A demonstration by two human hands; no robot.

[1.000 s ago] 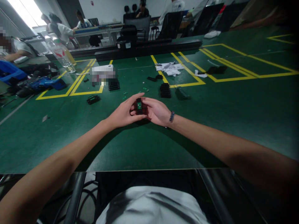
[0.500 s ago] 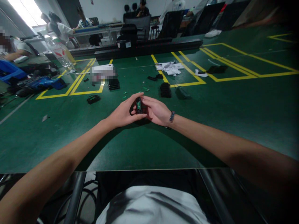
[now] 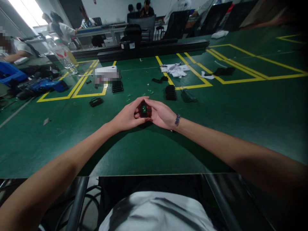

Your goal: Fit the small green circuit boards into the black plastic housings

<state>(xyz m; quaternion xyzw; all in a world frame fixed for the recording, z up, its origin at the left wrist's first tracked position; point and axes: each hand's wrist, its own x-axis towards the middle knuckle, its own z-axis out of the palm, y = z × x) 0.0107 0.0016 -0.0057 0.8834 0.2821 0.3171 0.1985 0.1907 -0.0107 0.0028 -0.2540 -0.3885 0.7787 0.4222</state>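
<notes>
Both hands meet over the middle of the green table (image 3: 240, 109). Between them sits a small black part with a green board inside (image 3: 143, 109). My left hand (image 3: 127, 117) pinches it from the left, fingers curled round it. My right hand (image 3: 160, 114) closes on it from the right, and a dark band shows on that wrist. Most of the part is hidden by my fingers.
Stacks of black parts (image 3: 170, 92) (image 3: 117, 86) lie just beyond my hands, another black part (image 3: 96, 102) to the left, and small green boards (image 3: 150, 91) are scattered about. Farther back lie white papers (image 3: 175, 70), blue tools (image 3: 45, 86) and a plastic bottle (image 3: 63, 56). Other people sit at the back.
My fingers have closed tighter round the part, so less of the green board shows. The arms have hardly moved.
</notes>
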